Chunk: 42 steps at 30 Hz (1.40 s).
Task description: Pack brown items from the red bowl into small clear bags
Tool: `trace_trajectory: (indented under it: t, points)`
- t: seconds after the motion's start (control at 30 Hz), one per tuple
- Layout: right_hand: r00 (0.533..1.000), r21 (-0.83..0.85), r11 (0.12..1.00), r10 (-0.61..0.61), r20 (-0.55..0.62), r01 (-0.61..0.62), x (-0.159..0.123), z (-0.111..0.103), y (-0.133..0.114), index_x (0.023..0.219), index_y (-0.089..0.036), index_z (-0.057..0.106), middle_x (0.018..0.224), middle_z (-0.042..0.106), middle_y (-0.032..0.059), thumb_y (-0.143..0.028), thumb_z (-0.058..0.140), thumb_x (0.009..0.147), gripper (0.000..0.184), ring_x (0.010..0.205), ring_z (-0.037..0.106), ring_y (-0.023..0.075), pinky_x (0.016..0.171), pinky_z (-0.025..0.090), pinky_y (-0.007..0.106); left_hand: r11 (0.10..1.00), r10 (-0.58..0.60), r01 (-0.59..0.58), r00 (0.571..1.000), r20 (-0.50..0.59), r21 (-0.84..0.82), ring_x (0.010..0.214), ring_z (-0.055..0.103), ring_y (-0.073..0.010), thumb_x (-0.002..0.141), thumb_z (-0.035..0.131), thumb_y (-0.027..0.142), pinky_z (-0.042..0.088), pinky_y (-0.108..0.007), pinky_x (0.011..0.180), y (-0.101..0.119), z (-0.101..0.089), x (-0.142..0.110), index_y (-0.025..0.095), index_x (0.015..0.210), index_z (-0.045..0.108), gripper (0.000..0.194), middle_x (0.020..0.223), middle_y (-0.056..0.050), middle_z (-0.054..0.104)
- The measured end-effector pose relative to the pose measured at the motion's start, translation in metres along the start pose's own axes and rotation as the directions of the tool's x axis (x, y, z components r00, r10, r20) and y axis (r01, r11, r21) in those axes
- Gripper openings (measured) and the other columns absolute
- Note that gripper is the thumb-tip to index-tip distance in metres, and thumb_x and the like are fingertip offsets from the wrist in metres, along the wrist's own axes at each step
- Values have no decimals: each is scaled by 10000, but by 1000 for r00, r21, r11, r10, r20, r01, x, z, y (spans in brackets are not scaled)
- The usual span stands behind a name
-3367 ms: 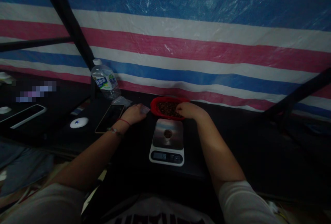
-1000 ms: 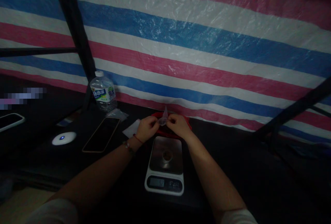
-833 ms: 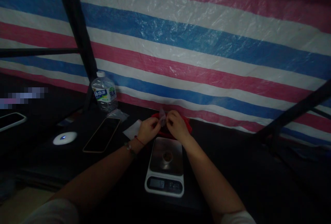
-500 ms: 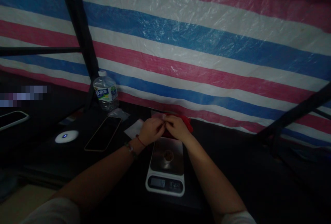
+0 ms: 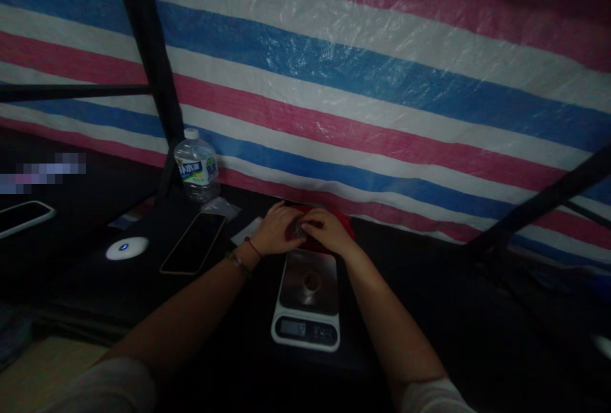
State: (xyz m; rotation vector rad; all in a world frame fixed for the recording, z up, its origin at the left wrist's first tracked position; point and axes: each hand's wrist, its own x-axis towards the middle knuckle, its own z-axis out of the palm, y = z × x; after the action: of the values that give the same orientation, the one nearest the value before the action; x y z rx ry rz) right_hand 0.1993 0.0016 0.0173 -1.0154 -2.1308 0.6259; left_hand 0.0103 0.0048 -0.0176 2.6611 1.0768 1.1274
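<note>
A white digital kitchen scale [image 5: 306,333] with a metal top lies in front of me. On its plate stands a small round cup [image 5: 311,283] with brownish contents. Beyond the scale, my left hand [image 5: 278,230] has its fingers stretched out and thumb apart, its fingertips beside a red bag or cloth [image 5: 347,222]. My right hand [image 5: 328,231] reaches over the same red material with its fingers pinched together. Something small and shiny shows between the two hands, too dark to name. White paper [image 5: 247,233] lies left of my left wrist.
Left of the hands lie a dark phone [image 5: 193,243], a white oval device [image 5: 126,248] with a blue light and another phone [image 5: 25,217]. A clear plastic bottle [image 5: 196,171] stands behind them near a dark frame post [image 5: 153,50]. Striped plastic sheeting [image 5: 358,82] forms the back.
My left hand's fingers have gone from a pinch to stretched out, and the hand has shifted slightly left. My right hand stays over the red material. The whole view has tilted slightly.
</note>
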Motion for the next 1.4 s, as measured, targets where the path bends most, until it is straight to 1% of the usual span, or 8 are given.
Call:
trace_trajectory:
  t: [0.1,0.3,0.43,0.7,0.9,1.07,1.2,1.4]
  points:
    - [999,30,1000,-5,-40,7,-20,-14,0,949,-188,674,963,650,66,-283,541,864,184,927,589,189,861,449,346,997,-70,70,997,-19,-33,1013,577,-264,693,670,370,379,-440,991,0,3,0,166,1109,555,477,1072,-100,630]
    - [955,-30,998,-46,293,57,-82,-14,-15,1190,-250,590,1196,589,86,-401,822,586,665,1211,458,284,1050,310,462,979,-126,139,987,95,-152,949,600,-237,701,641,256,476,-376,859,1,16,-1,159,1059,573,377,1049,-96,632]
    - [961,-81,996,-18,277,42,-93,1,-20,1074,-249,629,1108,630,59,-315,809,611,501,1233,448,271,1093,237,490,954,-159,179,982,100,-241,944,607,-230,675,651,212,488,-370,855,1,24,-3,140,1094,557,436,1055,-105,632]
    - [992,134,983,119,46,-124,-81,1,1,1080,-222,616,1129,609,72,-234,670,719,364,1045,590,209,927,451,366,927,-161,176,984,71,-332,988,602,-260,620,755,400,483,-406,876,-1,32,-7,141,1125,565,599,1094,-123,630]
    - [975,292,951,156,-158,-105,-56,-1,22,1120,-209,549,1088,603,74,-274,648,731,407,980,606,184,884,474,338,937,-124,149,987,98,-315,1005,598,-259,653,737,418,465,-412,903,-3,30,-7,145,1110,584,554,1095,-124,634]
    - [980,264,958,153,-129,-115,-33,4,27,1112,-203,509,1051,626,63,-274,719,660,504,964,614,184,874,478,336,932,-150,169,985,81,-322,1043,591,-266,652,742,425,457,-407,925,-3,28,-6,154,1162,563,605,1140,-121,628]
    - [987,121,984,142,-77,-133,-20,2,24,994,-191,600,959,658,44,-289,734,654,379,885,626,191,813,488,338,923,-172,180,984,53,-339,1044,598,-266,647,752,394,466,-401,917,-1,27,-5,158,1192,540,631,1153,-118,630]
    - [995,-45,997,-60,-80,57,-10,-1,16,979,-228,693,1056,654,61,-277,726,700,285,1023,580,221,911,444,374,909,-198,193,980,25,-371,1009,615,-253,675,730,391,486,-391,895,2,28,-6,148,1160,564,567,1121,-108,644]
